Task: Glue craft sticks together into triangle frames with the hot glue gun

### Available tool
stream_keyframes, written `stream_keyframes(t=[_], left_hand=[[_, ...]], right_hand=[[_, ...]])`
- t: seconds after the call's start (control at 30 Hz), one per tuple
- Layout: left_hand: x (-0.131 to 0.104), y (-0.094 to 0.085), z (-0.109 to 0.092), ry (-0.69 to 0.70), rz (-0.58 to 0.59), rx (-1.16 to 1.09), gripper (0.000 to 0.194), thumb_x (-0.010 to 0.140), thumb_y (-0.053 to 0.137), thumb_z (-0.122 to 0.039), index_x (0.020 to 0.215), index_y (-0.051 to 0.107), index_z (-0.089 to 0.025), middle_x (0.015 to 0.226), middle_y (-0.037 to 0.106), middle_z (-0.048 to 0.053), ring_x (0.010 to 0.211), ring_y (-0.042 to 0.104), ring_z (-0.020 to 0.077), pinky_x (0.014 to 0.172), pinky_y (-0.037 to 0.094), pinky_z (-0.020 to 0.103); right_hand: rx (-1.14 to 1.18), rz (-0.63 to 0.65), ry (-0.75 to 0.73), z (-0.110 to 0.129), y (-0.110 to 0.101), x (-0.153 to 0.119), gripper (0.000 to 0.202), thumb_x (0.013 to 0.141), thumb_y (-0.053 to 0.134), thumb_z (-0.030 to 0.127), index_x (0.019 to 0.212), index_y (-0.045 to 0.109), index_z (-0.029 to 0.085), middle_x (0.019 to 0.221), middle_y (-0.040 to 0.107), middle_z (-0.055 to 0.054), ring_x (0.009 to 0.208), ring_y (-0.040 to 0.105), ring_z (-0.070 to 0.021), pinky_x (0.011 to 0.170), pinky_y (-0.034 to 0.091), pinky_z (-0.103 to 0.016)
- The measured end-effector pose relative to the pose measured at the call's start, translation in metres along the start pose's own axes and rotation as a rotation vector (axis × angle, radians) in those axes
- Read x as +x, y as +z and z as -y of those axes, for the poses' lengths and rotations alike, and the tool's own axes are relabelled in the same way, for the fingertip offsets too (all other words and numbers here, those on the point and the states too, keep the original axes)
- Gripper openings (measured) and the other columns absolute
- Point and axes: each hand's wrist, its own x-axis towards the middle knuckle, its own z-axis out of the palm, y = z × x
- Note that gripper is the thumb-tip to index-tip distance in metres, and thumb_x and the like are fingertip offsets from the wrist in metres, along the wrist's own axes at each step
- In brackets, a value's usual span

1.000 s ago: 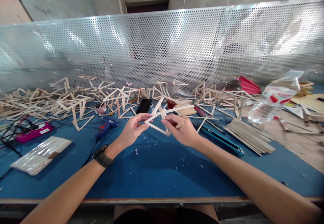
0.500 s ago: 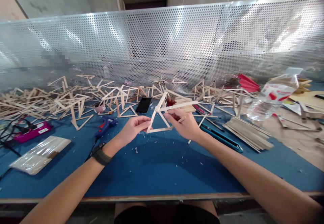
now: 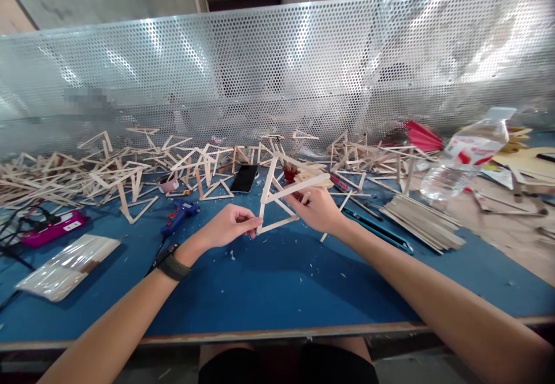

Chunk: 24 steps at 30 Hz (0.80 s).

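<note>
Between my two hands, above the blue mat, is a frame of flat wooden sticks (image 3: pixel 269 183) joined into triangles. The fingers of my left hand (image 3: pixel 232 224) pinch its lower left corner. My right hand (image 3: pixel 318 208) grips the right side, where several sticks come together; some of its fingertips are hidden behind the sticks. One long stick slants from the left upright across the top of my right hand. Left of my left hand lies a blue glue gun (image 3: pixel 181 216). Just right of my right hand is a teal utility knife (image 3: pixel 379 232).
A tangle of stick frames (image 3: pixel 108 167) runs along the back by a perforated metal screen (image 3: pixel 260 72). Loose sticks (image 3: pixel 422 222) and a plastic bottle (image 3: pixel 470 151) are at right. A black phone (image 3: pixel 244 178), purple power strip (image 3: pixel 54 228) and clear-wrapped pack (image 3: pixel 69 267) are also on the table.
The stick frame has turned slightly in my hands, its lower left corner now lower and nearer. My left hand has shifted slightly down along with it. The view has tilted a little.
</note>
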Motion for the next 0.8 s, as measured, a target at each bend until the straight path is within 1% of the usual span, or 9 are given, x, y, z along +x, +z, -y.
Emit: stream_keyframes(t=[0.07,0.13,0.23,0.3,0.47,0.53,0.63,0.7,0.8], left_hand=[[-0.001,0.000,-0.001,0.000,0.009,0.051,0.042,0.093,0.062,-0.055,0.076,0.071,-0.017,0.072,0.072,0.006,0.064,0.061,0.0156,0.062,0.042,0.026],[-0.002,0.001,-0.001,-0.001,0.007,0.114,0.042,0.095,0.060,-0.054,0.078,0.071,-0.017,0.072,0.071,0.004,0.061,0.059,0.0141,0.059,0.040,0.025],[-0.003,0.002,-0.001,0.007,0.019,0.229,0.044,0.097,0.055,-0.054,0.079,0.070,-0.017,0.070,0.068,0.002,0.057,0.054,0.0124,0.056,0.037,0.024],[-0.004,0.003,-0.001,0.020,0.034,0.290,0.045,0.099,0.052,-0.053,0.078,0.069,-0.018,0.069,0.067,0.001,0.056,0.052,0.0120,0.055,0.036,0.024],[-0.004,0.004,-0.003,0.070,0.051,0.393,0.046,0.100,0.049,-0.052,0.078,0.070,-0.018,0.064,0.059,-0.001,0.053,0.046,0.0112,0.054,0.032,0.025],[-0.004,0.004,-0.003,0.081,0.053,0.408,0.046,0.101,0.048,-0.052,0.078,0.070,-0.018,0.063,0.057,-0.001,0.053,0.045,0.0112,0.054,0.031,0.025],[-0.004,0.005,-0.004,0.079,0.051,0.406,0.045,0.101,0.048,-0.051,0.079,0.070,-0.018,0.063,0.057,-0.001,0.053,0.045,0.0116,0.054,0.031,0.026],[-0.005,0.006,-0.004,0.084,0.036,0.411,0.043,0.101,0.048,-0.049,0.079,0.069,-0.018,0.062,0.057,-0.001,0.054,0.046,0.0119,0.055,0.031,0.026],[-0.005,0.007,-0.004,0.095,-0.015,0.436,0.040,0.100,0.051,-0.045,0.076,0.068,-0.018,0.063,0.060,-0.001,0.055,0.048,0.0120,0.056,0.033,0.026]], right_hand=[[-0.005,0.000,-0.031,-0.001,0.002,0.000,0.049,0.100,0.050,0.053,0.067,0.064,0.019,0.050,0.050,-0.001,0.049,0.044,-0.0122,0.050,0.025,-0.030],[-0.001,0.010,-0.055,-0.002,0.004,-0.001,0.042,0.101,0.051,0.049,0.080,0.071,0.018,0.049,0.052,0.001,0.048,0.045,-0.0115,0.051,0.025,-0.029],[0.004,0.041,-0.065,-0.003,0.006,-0.002,0.039,0.101,0.051,0.050,0.094,0.075,0.020,0.052,0.057,0.001,0.047,0.048,-0.0113,0.051,0.028,-0.028],[0.004,0.071,-0.058,-0.004,0.008,-0.003,0.041,0.101,0.050,0.052,0.096,0.076,0.020,0.058,0.063,0.000,0.048,0.050,-0.0113,0.051,0.029,-0.027],[0.015,0.139,-0.034,-0.007,0.010,-0.002,0.046,0.101,0.049,0.053,0.084,0.076,0.020,0.073,0.074,-0.002,0.044,0.045,-0.0092,0.048,0.026,-0.029],[0.035,0.130,-0.030,-0.009,0.011,-0.002,0.047,0.101,0.049,0.052,0.077,0.074,0.020,0.083,0.076,-0.003,0.045,0.045,-0.0085,0.049,0.028,-0.029],[0.053,0.113,-0.034,-0.010,0.012,-0.001,0.056,0.102,0.048,0.052,0.061,0.067,0.018,0.097,0.078,-0.004,0.049,0.049,-0.0080,0.053,0.031,-0.030],[0.044,0.113,-0.030,-0.010,0.012,-0.001,0.056,0.101,0.048,0.053,0.061,0.067,0.019,0.091,0.077,-0.004,0.049,0.050,-0.0088,0.053,0.031,-0.030],[0.027,0.116,-0.003,-0.009,0.011,-0.001,0.045,0.100,0.050,0.054,0.083,0.076,0.021,0.065,0.069,-0.002,0.048,0.050,-0.0118,0.052,0.029,-0.028]])
